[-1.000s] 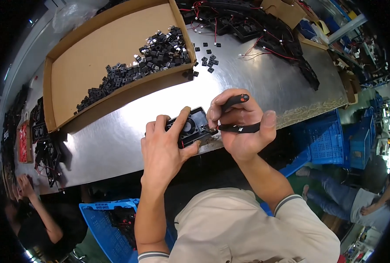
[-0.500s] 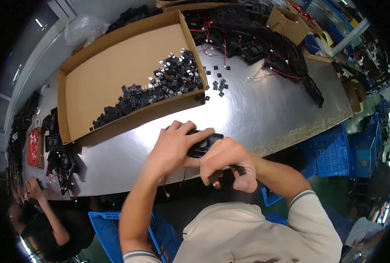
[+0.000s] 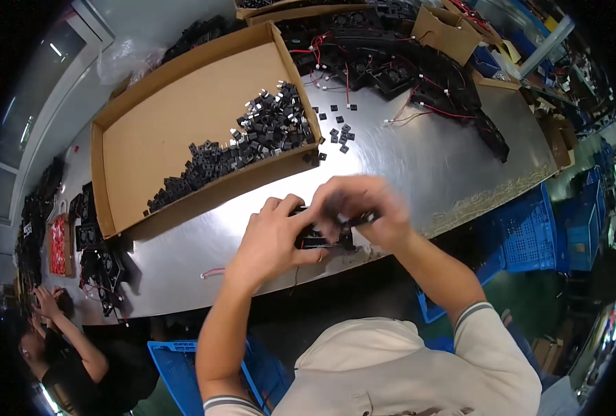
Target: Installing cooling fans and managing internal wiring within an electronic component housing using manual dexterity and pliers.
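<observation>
My left hand is closed on a small black speaker with a thin wire, pressing it to the metal table near its front edge. The fingers lie over its far side and the thumb along its near side. Over the speaker's right end, my right hand curls around a dark hand tool. Motion smears that hand and the tool, so the tool's exact kind is unclear. Much of the speaker is hidden beneath both hands.
Beyond my hands, a shallow cardboard box holds many small black square parts. More squares lie beside it. Black assemblies with red wires fill the back right. A red-filled tray stands left, near another person's hand.
My right hand has moved up and forward, from the speaker's near side to over its right end, taking the dark tool along. The wire's white connector now lies on the table at left.
</observation>
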Available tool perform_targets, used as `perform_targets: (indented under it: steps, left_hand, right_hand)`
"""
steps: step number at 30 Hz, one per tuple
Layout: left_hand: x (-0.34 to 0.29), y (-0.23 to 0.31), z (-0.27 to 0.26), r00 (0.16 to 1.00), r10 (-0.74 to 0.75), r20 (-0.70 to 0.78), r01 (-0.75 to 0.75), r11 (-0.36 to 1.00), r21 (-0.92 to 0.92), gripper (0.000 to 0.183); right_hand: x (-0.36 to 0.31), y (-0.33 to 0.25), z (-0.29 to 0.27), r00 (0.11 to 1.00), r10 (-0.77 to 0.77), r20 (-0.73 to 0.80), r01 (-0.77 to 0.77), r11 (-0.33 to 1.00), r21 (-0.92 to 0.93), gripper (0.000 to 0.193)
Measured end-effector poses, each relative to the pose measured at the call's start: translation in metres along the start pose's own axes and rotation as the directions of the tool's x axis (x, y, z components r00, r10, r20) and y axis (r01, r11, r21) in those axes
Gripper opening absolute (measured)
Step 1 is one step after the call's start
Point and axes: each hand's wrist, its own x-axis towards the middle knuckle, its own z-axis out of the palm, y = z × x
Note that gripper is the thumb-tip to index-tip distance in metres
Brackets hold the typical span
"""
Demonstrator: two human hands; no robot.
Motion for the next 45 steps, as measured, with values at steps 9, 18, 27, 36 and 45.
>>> perform_targets:
  steps: [9,18,27,36,45]
  left_hand:
    - [-0.029,0.054,0.025,0.904,-0.382,-0.191,0.363,0.923,-0.128,0.076]
    - [-0.035,0.060,0.032,0.879,-0.413,-0.240,0.393,0.911,-0.126,0.075]
    - [-0.035,0.060,0.035,0.880,-0.400,-0.254,0.384,0.916,-0.115,0.076]
    - [-0.031,0.056,0.033,0.884,-0.400,-0.244,0.384,0.917,-0.113,0.076]
    - [0.009,-0.014,-0.008,0.991,0.131,0.038,-0.127,0.988,-0.090,0.073]
  right_hand:
    - [-0.015,0.010,0.023,0.905,-0.157,-0.396,0.131,0.987,-0.091,0.097]
    - [-0.022,0.018,0.030,0.911,-0.195,-0.364,0.127,0.971,-0.203,0.092]
    - [-0.023,0.020,0.030,0.929,-0.184,-0.321,0.118,0.970,-0.215,0.089]
    - [-0.017,0.017,0.031,0.934,-0.141,-0.327,0.059,0.967,-0.248,0.092]
    - [0.008,0.000,-0.014,0.926,-0.015,0.377,0.007,1.000,0.023,0.089]
